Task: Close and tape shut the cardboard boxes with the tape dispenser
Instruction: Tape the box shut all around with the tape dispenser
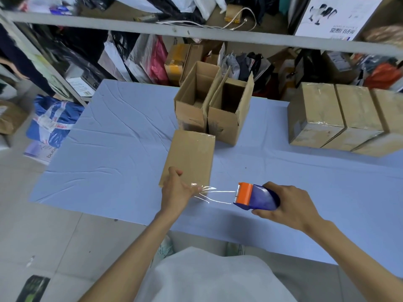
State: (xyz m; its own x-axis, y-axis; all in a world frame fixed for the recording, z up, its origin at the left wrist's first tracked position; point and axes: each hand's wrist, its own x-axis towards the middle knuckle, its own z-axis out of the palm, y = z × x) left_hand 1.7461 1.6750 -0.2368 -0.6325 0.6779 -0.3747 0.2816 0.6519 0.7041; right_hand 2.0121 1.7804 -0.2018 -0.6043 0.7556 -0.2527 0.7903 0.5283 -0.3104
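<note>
L hand (176, 189) pressing, fingers out; R hand (287, 205) fingers grip tape dispenser (256, 198).

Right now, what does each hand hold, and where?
Right hand grips the tape dispenser by its blue body. Left hand presses tape onto the closed box.

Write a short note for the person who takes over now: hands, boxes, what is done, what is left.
The left hand presses the tape onto the near end of the closed box.
The right hand grips the dispenser; the tape is stretched between them, uncut.
Done: three taped boxes at the right.
To do: cut this strip, then close and tape the two open boxes behind.
</note>
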